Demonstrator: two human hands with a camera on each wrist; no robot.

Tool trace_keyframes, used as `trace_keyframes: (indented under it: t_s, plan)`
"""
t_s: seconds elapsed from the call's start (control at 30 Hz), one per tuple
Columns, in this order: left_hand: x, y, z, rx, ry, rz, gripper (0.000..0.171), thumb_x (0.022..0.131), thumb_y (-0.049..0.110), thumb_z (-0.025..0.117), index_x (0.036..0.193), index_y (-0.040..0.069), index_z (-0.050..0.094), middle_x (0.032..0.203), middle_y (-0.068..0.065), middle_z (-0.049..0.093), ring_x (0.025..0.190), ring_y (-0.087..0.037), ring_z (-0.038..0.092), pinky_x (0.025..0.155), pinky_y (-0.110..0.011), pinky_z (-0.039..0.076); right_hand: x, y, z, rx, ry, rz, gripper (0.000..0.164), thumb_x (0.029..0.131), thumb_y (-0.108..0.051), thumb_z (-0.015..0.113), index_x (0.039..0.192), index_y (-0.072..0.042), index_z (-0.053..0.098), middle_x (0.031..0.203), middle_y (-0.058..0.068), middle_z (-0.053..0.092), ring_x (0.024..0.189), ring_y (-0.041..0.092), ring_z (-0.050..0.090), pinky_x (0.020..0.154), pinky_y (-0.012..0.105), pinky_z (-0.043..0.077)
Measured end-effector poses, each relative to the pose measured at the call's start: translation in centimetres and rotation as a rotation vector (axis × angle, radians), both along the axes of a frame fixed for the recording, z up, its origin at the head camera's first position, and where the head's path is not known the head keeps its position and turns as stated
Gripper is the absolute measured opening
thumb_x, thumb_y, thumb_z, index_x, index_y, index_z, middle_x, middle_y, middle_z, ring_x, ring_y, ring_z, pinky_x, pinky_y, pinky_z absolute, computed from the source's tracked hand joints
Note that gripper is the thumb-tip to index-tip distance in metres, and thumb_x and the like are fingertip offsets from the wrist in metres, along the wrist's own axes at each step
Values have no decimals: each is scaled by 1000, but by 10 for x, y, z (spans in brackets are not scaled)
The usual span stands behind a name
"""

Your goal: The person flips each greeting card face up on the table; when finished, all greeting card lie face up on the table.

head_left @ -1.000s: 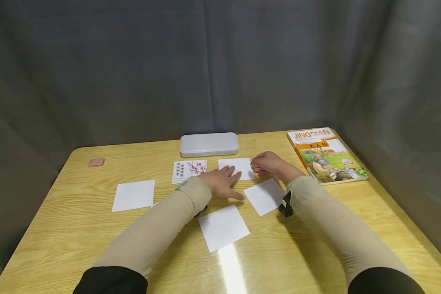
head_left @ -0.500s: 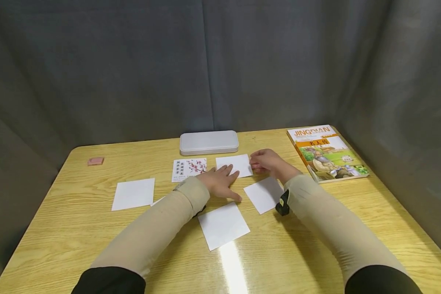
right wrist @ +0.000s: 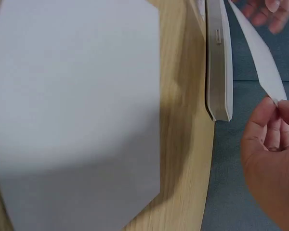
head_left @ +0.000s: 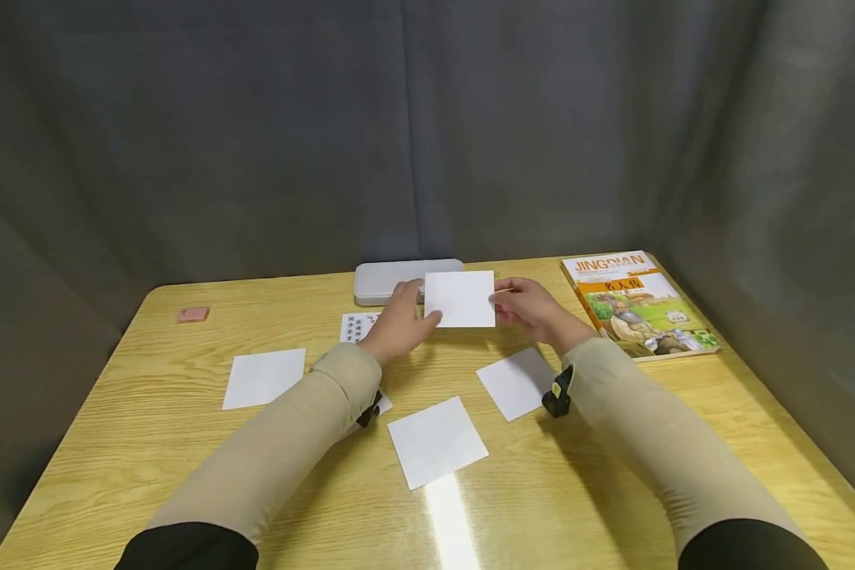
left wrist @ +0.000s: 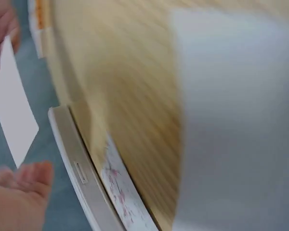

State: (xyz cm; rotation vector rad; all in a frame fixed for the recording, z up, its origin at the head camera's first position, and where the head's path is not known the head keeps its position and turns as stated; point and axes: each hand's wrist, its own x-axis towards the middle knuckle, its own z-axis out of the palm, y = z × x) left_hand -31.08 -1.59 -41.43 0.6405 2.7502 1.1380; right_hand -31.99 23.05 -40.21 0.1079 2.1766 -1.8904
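A blank white square card [head_left: 459, 299] is raised off the table, in front of the pale case. My right hand [head_left: 530, 307] pinches its right edge between thumb and fingertips, as the right wrist view also shows, where the card [right wrist: 262, 57] is seen nearly edge-on. On the card's other side is my left hand [head_left: 402, 321], thumb and fingers spread apart, right at the left edge. In the left wrist view the left hand's fingers [left wrist: 36, 175] lie by the card's lower corner. A card with printed characters and blossoms [head_left: 356, 326] is partly hidden behind the left hand.
White cards lie on the wooden table: one at left [head_left: 264, 378], one in front [head_left: 438, 442], one at right [head_left: 516, 384]. Another sits partly under the left forearm. The pale case [head_left: 392, 281], an illustrated book [head_left: 641, 305] and a pink block [head_left: 193, 314] stand farther back.
The right hand has lifted the white card from the table and turned it up to face the camera. My left hand has come off the table and rolled to the card's left side.
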Motion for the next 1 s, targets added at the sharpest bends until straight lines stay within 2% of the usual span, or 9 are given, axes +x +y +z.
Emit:
trace_keyframes:
  t_s: [0.07,0.17,0.2,0.3,0.37,0.43,0.63,0.83,1.0]
  plan:
    - [0,-1,2,124,-99,88,69,106,28,56,158,-7,27,143,-23,46,130,-32,51,112,-43,41,0,-1,3,-28,5,-8,23,105,-3,55,126,5,50,100,7,56,85,14,57,85,26,56]
    - [0,-1,5,250,-195,131,32,107,26,53,123,-2,59,101,-15,58,89,-24,58,88,-36,49,1,-3,4,-43,15,-6,18,105,-2,55,122,4,51,100,6,56,85,14,57,85,26,55]
    - [1,-1,6,281,-220,137,32,107,25,53,120,-3,60,100,-14,59,87,-22,57,87,-35,49,0,-4,4,-47,20,-3,16,105,-2,55,120,4,51,99,6,56,84,14,57,83,25,55]
    - [3,-4,9,346,-280,144,33,108,23,51,118,-6,62,107,-16,64,95,-22,62,90,-33,50,-1,-8,5,-37,26,-1,10,105,-2,56,113,2,53,96,4,57,82,13,57,80,23,56]
    - [5,-7,12,378,-323,162,49,109,23,51,147,-7,49,142,-21,56,129,-29,55,108,-39,45,-2,-10,5,-19,26,2,8,104,-2,56,111,2,53,94,5,57,82,13,58,79,23,56]
    - [5,-10,14,397,-344,171,56,109,22,50,156,-6,37,157,-21,42,145,-33,41,116,-42,38,-3,-13,6,11,32,6,8,105,-3,57,110,2,54,94,4,57,83,13,58,79,24,57]
    - [4,-10,12,415,-333,191,51,108,20,52,153,-2,45,151,-19,49,138,-32,48,113,-42,42,-1,-10,7,112,59,17,12,106,-10,57,112,0,56,96,5,54,82,12,50,79,26,52]
    - [3,-11,10,537,-394,208,45,107,15,52,149,-3,50,136,-21,58,117,-33,62,105,-48,48,1,-4,6,65,45,53,9,108,-9,53,111,0,55,91,1,62,79,9,61,74,23,54]
    - [2,-10,10,596,-423,204,43,110,18,47,147,-4,50,141,-22,57,121,-35,62,108,-49,46,1,-1,3,27,38,84,20,110,-9,46,117,7,56,98,5,65,83,8,64,80,24,56]
